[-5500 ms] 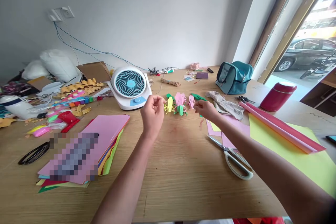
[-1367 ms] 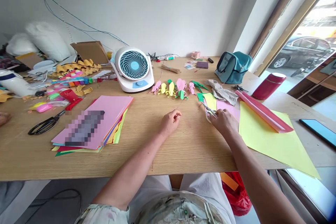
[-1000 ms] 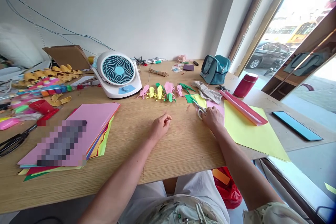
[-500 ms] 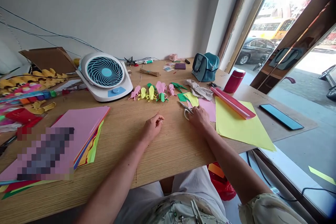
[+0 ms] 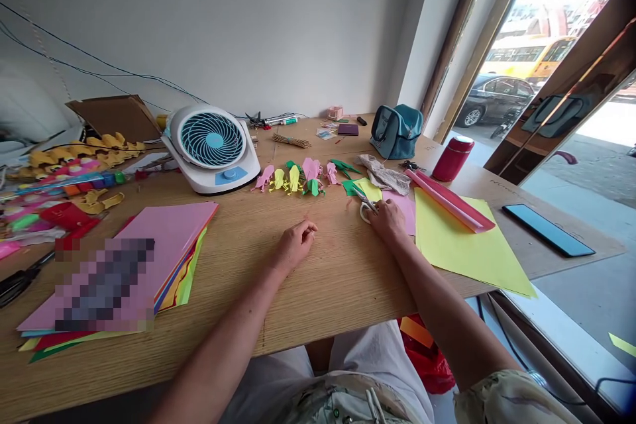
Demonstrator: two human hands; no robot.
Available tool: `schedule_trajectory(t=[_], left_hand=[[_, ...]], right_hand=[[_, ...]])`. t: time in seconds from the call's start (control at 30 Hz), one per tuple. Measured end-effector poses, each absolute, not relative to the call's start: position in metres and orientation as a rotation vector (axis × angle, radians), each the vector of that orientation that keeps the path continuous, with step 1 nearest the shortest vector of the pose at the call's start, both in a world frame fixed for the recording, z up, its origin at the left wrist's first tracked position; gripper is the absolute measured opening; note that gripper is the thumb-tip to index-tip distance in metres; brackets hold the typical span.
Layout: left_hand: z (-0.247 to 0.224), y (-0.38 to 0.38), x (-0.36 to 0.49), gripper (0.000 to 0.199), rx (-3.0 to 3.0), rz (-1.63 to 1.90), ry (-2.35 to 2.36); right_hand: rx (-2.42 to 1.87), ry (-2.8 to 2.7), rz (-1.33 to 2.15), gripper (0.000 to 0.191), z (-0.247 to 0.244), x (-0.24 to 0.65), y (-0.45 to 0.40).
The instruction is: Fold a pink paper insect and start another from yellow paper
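My right hand (image 5: 389,220) is closed on the handles of a pair of scissors (image 5: 366,202), whose blades point away and to the left. Under and beside them lie a small yellow sheet (image 5: 368,189), green paper pieces (image 5: 350,188) and a pink sheet (image 5: 405,207). My left hand (image 5: 298,243) rests on the wooden table with its fingers curled in, and nothing shows between them. Beyond it stands a row of folded paper figures (image 5: 294,177) in pink, yellow and green.
A white fan (image 5: 213,146) stands behind a stack of coloured paper (image 5: 181,228) on the left. To the right are large yellow sheets (image 5: 454,255), a rolled pink sheet (image 5: 452,202), a red flask (image 5: 452,159) and a phone (image 5: 548,230). A blue bag (image 5: 396,131) sits at the back.
The whole view has shifted slightly, so things appear further right. Both hands keep nearly the same places, and the right one stays on the scissors.
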State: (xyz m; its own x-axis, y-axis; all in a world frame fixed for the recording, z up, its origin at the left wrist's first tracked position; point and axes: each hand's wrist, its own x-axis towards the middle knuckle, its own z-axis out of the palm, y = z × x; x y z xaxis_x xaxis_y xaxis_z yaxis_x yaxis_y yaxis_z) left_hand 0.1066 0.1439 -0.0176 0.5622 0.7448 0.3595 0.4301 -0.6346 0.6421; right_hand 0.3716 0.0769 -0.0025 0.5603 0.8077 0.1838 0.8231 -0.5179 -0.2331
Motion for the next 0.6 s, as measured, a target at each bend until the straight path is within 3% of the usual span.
schedule_trajectory(t=[0.13,0.6], left_hand=[[-0.0162,0.1429,0.1064,0.017,2.31,0.864,0.929],[-0.0198,0.1461,0.1062,0.019,2.313,0.824,0.929]], right_hand=[[-2.499,-1.306,-0.099,0.048,-0.0039,0.3764,0.0797],[-2.43,-1.3,-0.106,0.041,-0.0081,0.3754,0.0817]])
